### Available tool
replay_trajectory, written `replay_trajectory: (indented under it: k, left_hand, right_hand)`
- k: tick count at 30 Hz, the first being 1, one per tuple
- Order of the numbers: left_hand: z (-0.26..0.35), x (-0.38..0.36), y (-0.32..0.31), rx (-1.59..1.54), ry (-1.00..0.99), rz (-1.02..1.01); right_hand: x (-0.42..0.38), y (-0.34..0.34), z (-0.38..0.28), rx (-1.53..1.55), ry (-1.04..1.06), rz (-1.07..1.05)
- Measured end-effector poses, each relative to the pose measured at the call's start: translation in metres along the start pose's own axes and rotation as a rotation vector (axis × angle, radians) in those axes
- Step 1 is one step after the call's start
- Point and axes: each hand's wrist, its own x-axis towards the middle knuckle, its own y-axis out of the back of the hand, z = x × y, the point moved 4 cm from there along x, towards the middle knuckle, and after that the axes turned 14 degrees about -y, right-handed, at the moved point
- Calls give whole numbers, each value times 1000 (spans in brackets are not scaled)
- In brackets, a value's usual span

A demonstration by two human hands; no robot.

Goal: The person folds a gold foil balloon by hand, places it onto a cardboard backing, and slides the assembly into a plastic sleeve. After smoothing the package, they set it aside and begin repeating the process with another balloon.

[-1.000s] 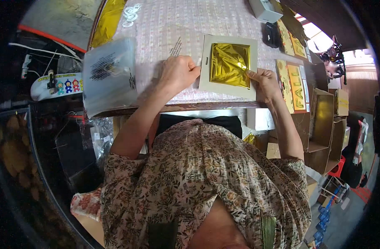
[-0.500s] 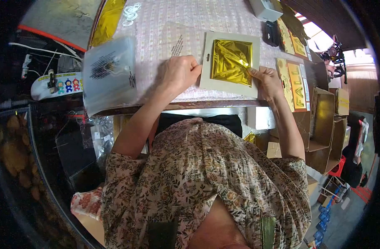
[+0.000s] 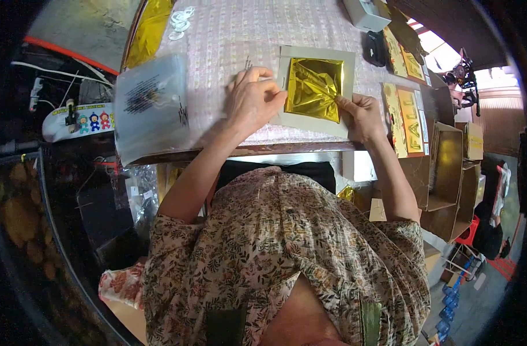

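Note:
A folded gold foil sheet (image 3: 312, 86) lies on a beige card (image 3: 347, 63) with a hang hole. My right hand (image 3: 364, 118) pinches the foil and card at their right side; creases in the foil run toward my thumb. Close to the card's left edge, my left hand (image 3: 255, 98) is closed, fingers curled, apparently on a thin clear plastic bag (image 3: 247, 62) with black print. Much of that bag is hidden or too transparent to make out. A stack of clear printed bags (image 3: 151, 104) rests to the left of my left hand.
Printed "FALL" packages (image 3: 412, 121) lie at the table's right edge, near a black case (image 3: 375, 48) and a white box (image 3: 367, 16). White cord (image 3: 181, 22) and gold foil (image 3: 150, 34) sit at the far left. Cardboard boxes (image 3: 446, 167) stand right of the table.
The card with the foil has shifted slightly left and down, its left edge now nearer my left hand. My left fingers have lifted and turned, and less of the bag's print shows.

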Motion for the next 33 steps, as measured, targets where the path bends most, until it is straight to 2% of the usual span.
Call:
replay_trajectory:
  k: [2,4,6,9,15,20,23,26,27,30,31,33]
  left_hand:
    - [-5,-3,-3,-69,37,30]
    - [1,-5,1,-3,65,-28]
    - [-1,-7,0,-1,55,-29]
    - [-5,-9,0,-15,43,-4]
    - [-12,-4,14,-23,12,-20]
    - [-13,-1,13,-66,32,-52]
    - [-10,-4,8,-35,33,-107]
    - [-9,-6,8,-48,36,-71]
    - [-9,-6,9,-47,14,-65]
    - [-8,-3,13,-62,-8,-48]
    - [-7,-1,16,-80,-6,-37]
    - [-3,4,23,-50,-33,7]
  right_hand:
    - [5,-2,3,45,9,8]
    - [8,-7,4,34,-38,-41]
    - [13,-7,8,26,-52,9]
    - [27,-6,18,25,-51,-73]
    - [11,-23,-6,-19,-45,37]
    - [6,-39,-8,136,-51,-11]
    - [7,-44,-5,70,-65,-11]
    - [28,-42,12,70,-73,-116]
    - [33,-48,15,55,-83,-58]
    - [41,-65,15,130,-73,-100]
    - [45,-59,12,54,-87,-231]
    - [59,-72,21,148,-46,-178]
